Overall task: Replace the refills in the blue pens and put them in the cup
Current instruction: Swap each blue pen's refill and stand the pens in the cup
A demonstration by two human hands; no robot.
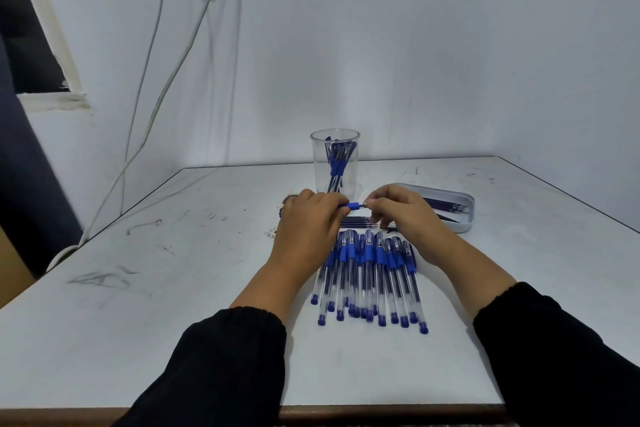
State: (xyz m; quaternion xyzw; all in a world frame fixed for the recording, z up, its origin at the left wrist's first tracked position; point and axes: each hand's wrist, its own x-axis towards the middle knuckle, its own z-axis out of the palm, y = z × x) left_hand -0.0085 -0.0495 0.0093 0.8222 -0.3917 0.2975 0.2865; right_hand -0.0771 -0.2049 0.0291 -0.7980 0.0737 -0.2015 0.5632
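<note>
Presently, both hands were raised just above the middle of the white tabletop (173,305), working on a single blue pen (352,206). The left hand (308,222) had its fingers curled round the pen's barrel, which was mostly hidden beneath them; only the blue grip section showed between the two hands. The right hand (398,210) pinched the pen's metal tip end between thumb and fingertips. The pen was held roughly level, pointing toward the right edge of the tabletop.

Directly beneath the hands lay a small bundle of loose refills (356,221), flat on the surface. Nearer the front edge, a row of capped blue pens (370,277) lay side by side, touching one another, caps toward the far edge.

A clear plastic cup (334,159) stood upright behind the hands, toward the far edge, with several blue pens leaning inside it. A shallow white tray (464,220) sat to the right of the hands, holding more dark refills.

The tabletop surface bore grey scuff marks, chiefly toward the left edge. Black sleeves (221,364) covered both forearms. White cables (149,97) hung down the wall beyond the left far corner.
</note>
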